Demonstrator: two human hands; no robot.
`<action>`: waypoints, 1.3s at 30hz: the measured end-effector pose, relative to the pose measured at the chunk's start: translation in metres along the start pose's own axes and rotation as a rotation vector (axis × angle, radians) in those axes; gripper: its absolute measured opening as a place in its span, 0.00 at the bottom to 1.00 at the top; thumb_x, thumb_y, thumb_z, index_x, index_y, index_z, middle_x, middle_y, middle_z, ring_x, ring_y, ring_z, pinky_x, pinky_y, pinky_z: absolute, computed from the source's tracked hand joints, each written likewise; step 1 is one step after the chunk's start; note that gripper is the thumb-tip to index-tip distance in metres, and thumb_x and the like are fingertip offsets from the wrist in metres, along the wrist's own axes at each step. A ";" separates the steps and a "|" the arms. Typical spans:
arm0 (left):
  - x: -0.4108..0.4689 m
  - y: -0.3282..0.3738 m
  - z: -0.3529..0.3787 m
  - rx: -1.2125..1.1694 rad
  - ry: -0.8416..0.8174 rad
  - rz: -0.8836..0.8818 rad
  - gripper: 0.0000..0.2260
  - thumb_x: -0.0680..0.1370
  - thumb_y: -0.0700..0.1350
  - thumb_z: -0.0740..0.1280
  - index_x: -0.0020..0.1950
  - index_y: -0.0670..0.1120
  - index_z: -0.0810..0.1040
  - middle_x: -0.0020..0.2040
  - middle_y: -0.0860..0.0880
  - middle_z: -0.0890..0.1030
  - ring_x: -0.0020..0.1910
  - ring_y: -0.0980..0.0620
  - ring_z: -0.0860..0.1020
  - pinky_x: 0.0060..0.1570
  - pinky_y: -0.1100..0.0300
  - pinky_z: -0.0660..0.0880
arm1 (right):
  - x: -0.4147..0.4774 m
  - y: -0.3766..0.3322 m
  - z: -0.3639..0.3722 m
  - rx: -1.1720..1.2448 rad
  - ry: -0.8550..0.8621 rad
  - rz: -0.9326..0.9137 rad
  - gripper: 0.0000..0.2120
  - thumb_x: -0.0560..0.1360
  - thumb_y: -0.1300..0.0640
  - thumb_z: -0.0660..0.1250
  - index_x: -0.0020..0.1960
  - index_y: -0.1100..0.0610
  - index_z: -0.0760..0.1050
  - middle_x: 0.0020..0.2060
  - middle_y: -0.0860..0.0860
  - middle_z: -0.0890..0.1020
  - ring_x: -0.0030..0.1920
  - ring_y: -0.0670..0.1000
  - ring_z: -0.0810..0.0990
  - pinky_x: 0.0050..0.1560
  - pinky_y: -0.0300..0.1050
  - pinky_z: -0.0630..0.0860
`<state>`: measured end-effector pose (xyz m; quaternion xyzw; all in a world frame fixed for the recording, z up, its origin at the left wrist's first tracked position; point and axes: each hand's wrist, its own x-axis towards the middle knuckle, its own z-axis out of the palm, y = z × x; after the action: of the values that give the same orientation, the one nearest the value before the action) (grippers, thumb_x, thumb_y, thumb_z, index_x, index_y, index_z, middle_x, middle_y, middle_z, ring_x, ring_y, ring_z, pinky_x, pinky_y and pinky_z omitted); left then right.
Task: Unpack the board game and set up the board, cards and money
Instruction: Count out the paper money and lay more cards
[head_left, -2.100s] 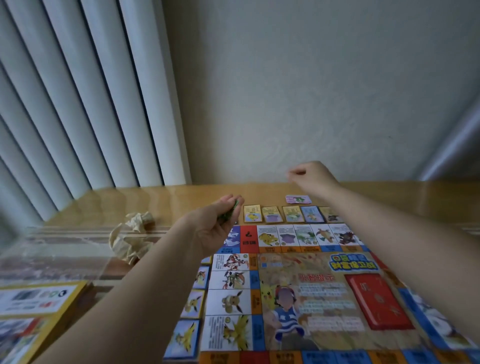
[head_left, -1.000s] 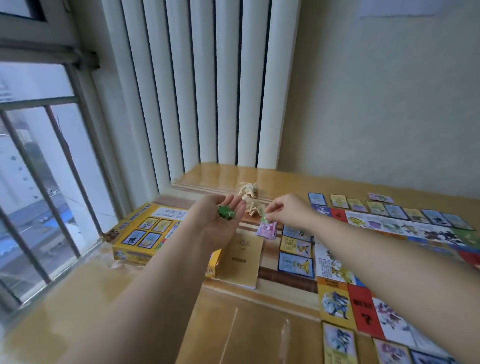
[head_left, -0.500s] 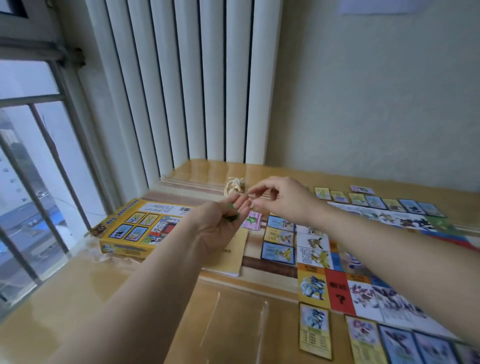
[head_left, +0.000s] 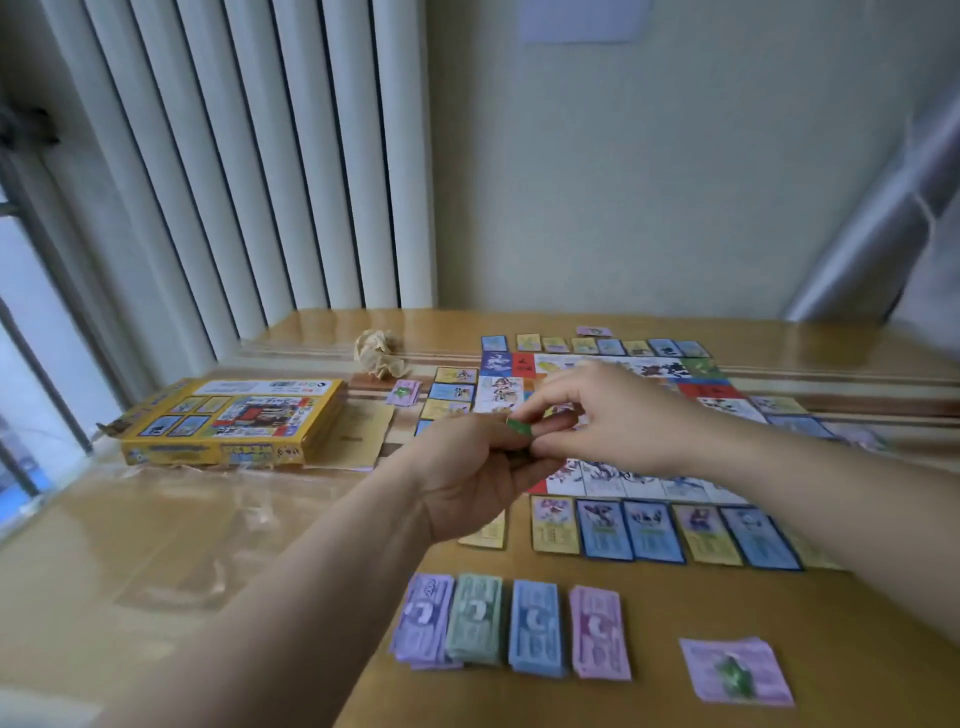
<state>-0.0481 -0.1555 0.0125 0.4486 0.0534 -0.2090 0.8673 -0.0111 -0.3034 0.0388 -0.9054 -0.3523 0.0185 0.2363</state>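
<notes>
Over the board (head_left: 602, 480), the right hand (head_left: 613, 415) pinches a green piece (head_left: 518, 427) (tiny).

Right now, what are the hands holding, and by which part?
A small green piece: the left hand has its curled fingers under it, and the right hand pinches its top edge. The rest of it is hidden.
</notes>
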 end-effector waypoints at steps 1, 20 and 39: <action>-0.002 -0.008 0.006 -0.013 -0.012 -0.010 0.13 0.80 0.30 0.51 0.54 0.32 0.74 0.49 0.40 0.81 0.44 0.48 0.80 0.43 0.59 0.80 | -0.012 0.000 0.001 0.022 0.032 0.015 0.10 0.72 0.55 0.71 0.53 0.48 0.82 0.44 0.38 0.80 0.47 0.38 0.77 0.50 0.32 0.71; -0.045 -0.065 0.016 1.313 0.095 0.411 0.16 0.78 0.38 0.60 0.53 0.60 0.75 0.59 0.55 0.76 0.52 0.51 0.78 0.47 0.61 0.74 | -0.104 0.024 0.027 0.202 -0.061 0.383 0.08 0.70 0.59 0.74 0.40 0.48 0.76 0.35 0.46 0.80 0.35 0.42 0.77 0.42 0.38 0.71; -0.034 -0.092 0.006 2.120 -0.169 0.494 0.12 0.78 0.54 0.61 0.60 0.59 0.76 0.60 0.58 0.73 0.59 0.55 0.71 0.50 0.65 0.57 | -0.105 0.029 0.051 0.026 -0.201 0.380 0.07 0.72 0.55 0.72 0.49 0.52 0.83 0.39 0.41 0.80 0.40 0.39 0.77 0.37 0.31 0.69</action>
<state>-0.1170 -0.1967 -0.0437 0.9505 -0.3052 0.0008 0.0589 -0.0823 -0.3690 -0.0332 -0.9460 -0.1966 0.1576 0.2039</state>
